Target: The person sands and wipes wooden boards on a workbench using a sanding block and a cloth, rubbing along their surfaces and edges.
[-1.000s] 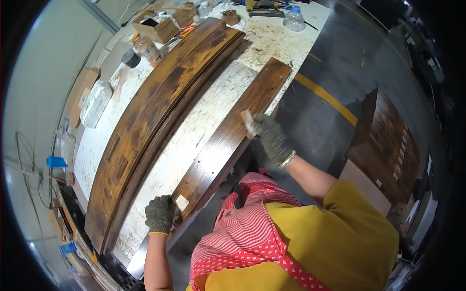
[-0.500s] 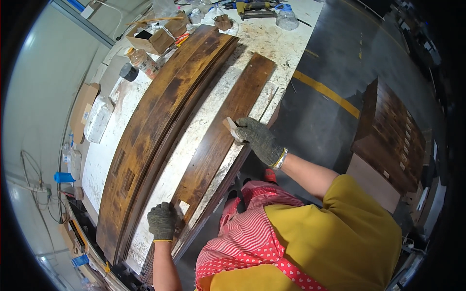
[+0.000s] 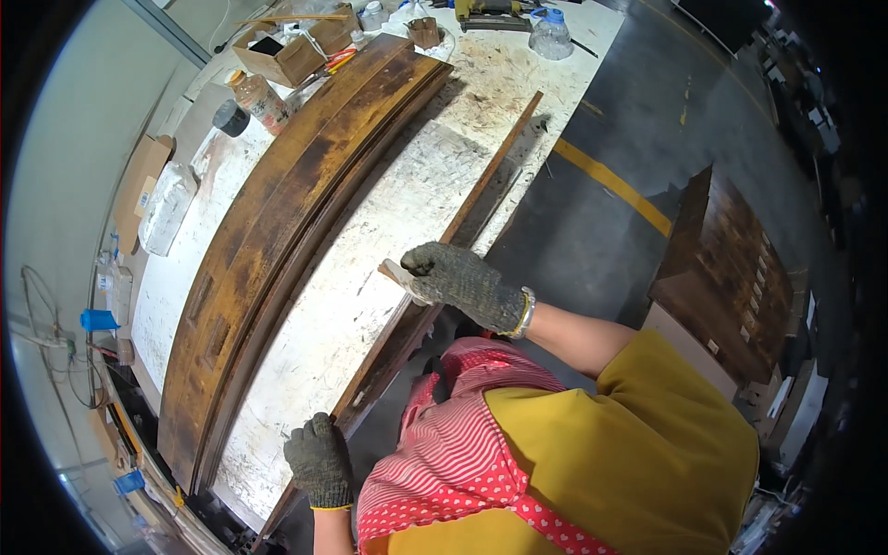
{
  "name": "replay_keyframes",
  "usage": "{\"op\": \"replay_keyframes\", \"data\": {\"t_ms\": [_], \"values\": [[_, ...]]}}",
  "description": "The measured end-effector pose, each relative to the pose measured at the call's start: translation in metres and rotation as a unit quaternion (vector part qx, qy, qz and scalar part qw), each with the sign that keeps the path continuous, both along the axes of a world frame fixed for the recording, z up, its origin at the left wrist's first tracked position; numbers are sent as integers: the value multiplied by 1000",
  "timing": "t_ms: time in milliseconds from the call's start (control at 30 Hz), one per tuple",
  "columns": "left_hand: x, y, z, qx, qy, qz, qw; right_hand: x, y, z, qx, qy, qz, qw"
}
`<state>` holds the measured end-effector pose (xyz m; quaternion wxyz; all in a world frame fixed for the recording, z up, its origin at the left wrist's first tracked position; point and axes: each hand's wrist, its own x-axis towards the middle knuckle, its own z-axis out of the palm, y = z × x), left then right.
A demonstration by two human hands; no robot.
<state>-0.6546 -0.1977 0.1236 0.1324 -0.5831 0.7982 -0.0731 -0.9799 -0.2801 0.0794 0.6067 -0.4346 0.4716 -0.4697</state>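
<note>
A long narrow brown board (image 3: pixel 488 172) stands tipped up on its long edge near the front side of the white worktable (image 3: pixel 370 250). My left hand (image 3: pixel 319 461), in a dark grey knit glove, is closed round its near end. My right hand (image 3: pixel 470 285), gloved alike, pinches a pale folded sheet (image 3: pixel 400 278) at the board's upper edge, about midway along. Whether the sheet is sandpaper or cloth I cannot tell. Beyond the board lies a stack of wide curved brown wooden panels (image 3: pixel 305 185), apart from both hands.
At the table's far end are a cardboard box (image 3: pixel 282 60), a nail gun (image 3: pixel 490 17) and a clear jar (image 3: pixel 551 39). An orange-capped bottle (image 3: pixel 259 100) and a wrapped white pack (image 3: pixel 168 208) stand behind the panels. A brown wooden cabinet (image 3: pixel 726 268) is on the floor at right.
The board has turned from lying flat to standing on edge, closer to me. My right hand has moved left and nearer along it with the sheet; my left hand still grips the near end.
</note>
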Motion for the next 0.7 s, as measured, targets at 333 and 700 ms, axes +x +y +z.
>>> {"op": "replay_keyframes", "data": {"t_ms": [333,700], "values": [[1,3,-5,127,-18,-17,992,-28,26,-8,21,-65,66,995],[-4,20,-27,141,-41,-26,989,-47,43,-21,117,-118,88,982]]}}
